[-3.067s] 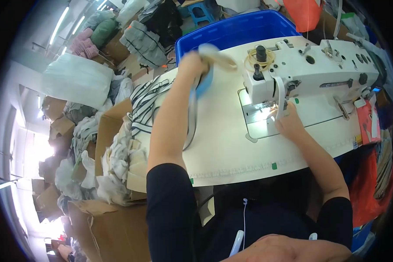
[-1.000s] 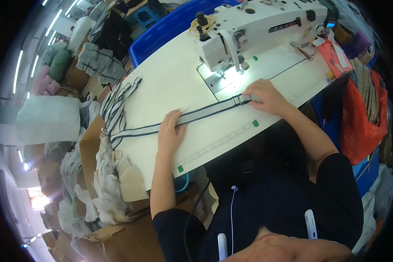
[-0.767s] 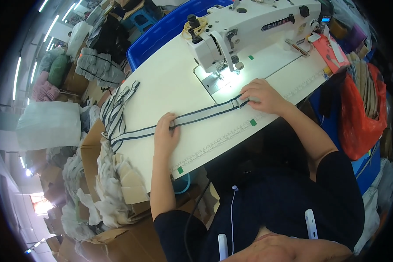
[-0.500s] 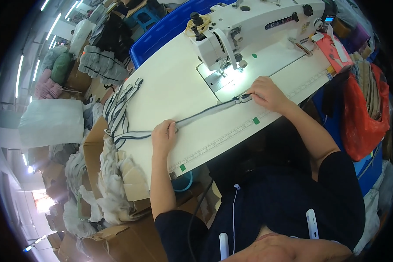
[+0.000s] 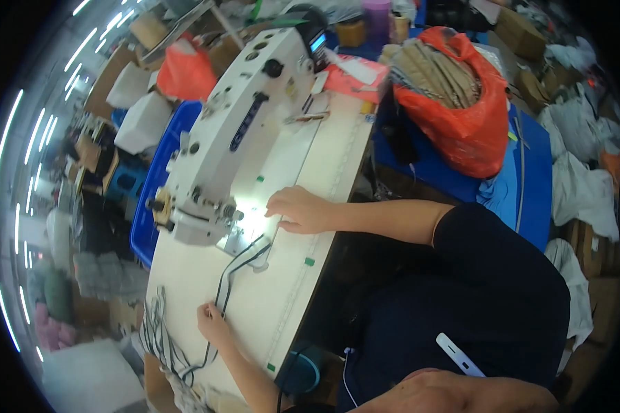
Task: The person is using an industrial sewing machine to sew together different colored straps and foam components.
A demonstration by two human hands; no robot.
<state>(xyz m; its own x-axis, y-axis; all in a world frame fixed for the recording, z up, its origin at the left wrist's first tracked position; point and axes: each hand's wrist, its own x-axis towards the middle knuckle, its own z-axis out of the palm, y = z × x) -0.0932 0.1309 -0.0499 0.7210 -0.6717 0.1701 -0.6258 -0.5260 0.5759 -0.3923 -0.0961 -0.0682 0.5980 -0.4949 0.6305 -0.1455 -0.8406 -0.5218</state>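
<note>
A grey-white webbing strap with dark edges (image 5: 226,279) runs along the white sewing table (image 5: 289,275). My left hand (image 5: 215,325) is closed on its middle. The strap's free end lies by the lit needle plate of a white sewing machine (image 5: 220,124). Just past that end, beside the needle area, my right hand (image 5: 303,210) is off the strap, its thumb and fingers apart, with nothing visible in them. From my left hand the strap trails back to a heap of similar straps (image 5: 160,334) at the table's left edge.
Behind the machine stands a blue bin (image 5: 142,230). A red bag of folded tan cloth (image 5: 486,141) sits on a blue surface at the right. Small tools (image 5: 307,117) and a pink box (image 5: 355,77) lie at the table's far end. A cardboard box (image 5: 157,385) is at the lower left.
My right hand has let go of the strap's end and is now apart from it with its fingers spread. My left hand still holds the strap. The view has turned toward the right.
</note>
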